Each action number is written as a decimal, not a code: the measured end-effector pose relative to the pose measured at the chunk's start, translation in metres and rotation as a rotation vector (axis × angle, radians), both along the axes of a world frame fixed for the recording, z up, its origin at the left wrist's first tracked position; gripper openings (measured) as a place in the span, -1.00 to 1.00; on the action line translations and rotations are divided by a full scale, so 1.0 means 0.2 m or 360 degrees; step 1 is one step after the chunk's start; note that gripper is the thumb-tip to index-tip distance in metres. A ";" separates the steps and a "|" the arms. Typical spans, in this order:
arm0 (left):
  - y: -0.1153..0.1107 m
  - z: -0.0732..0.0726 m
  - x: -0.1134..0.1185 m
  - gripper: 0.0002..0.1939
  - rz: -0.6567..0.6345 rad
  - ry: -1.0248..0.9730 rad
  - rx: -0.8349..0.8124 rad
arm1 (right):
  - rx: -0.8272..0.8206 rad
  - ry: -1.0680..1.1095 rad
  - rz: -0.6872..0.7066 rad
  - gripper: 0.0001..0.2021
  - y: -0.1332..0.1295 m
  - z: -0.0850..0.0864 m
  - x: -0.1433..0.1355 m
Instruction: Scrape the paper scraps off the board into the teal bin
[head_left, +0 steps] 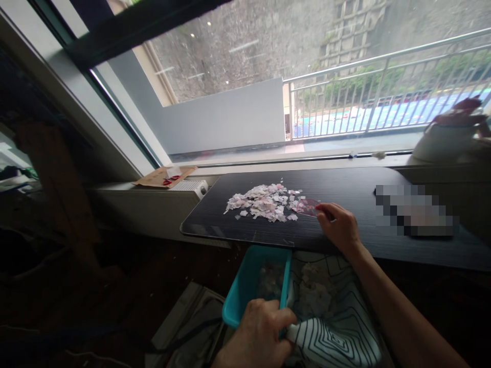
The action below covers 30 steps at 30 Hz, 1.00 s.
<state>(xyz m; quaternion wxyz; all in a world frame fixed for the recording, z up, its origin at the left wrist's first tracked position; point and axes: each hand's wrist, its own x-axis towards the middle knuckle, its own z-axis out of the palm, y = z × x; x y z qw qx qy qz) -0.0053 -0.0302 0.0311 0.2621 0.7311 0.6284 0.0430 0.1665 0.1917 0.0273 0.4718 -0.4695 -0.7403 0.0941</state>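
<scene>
A heap of small white and pale pink paper scraps (264, 202) lies on the dark tabletop (337, 186). At the heap's right edge, my right hand (339, 225) pinches a thin, see-through pinkish sheet (307, 206) that lies low over the scraps. Below the table's front edge, my left hand (261, 332) is closed on the near rim of a teal plastic bin (236, 301). Its fingers also touch a white cloth with dark line patterns (333, 340) beside the bin. Some scraps show dimly inside the bin, and more pale pieces lie on the cloth.
Behind the table runs a window with a metal railing (383, 97) outside. Red-handled scissors (171, 180) lie on cardboard (153, 177) on the sill at left. A blurred-out object (416, 209) is on the table's right, and a white rounded container (441, 138) stands behind it.
</scene>
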 end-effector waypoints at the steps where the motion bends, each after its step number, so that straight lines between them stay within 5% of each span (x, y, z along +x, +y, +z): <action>1: 0.00 0.00 0.00 -0.90 -0.0005 -0.0003 0.0003 | -0.0017 -0.0006 0.0039 -0.77 0.00 0.00 0.00; 9: 0.01 -0.01 -0.01 -0.90 0.0009 -0.0017 0.0038 | -0.0289 0.0234 0.0203 -0.81 0.00 0.01 0.02; 19: 0.02 0.01 0.00 -0.90 -0.0008 0.0029 0.0018 | -0.0281 0.0122 -0.0058 -0.76 0.00 0.02 0.01; 30: 0.01 0.01 0.00 -0.91 -0.0008 0.0050 0.0045 | -0.0325 0.0211 0.0098 -0.76 0.00 0.02 0.02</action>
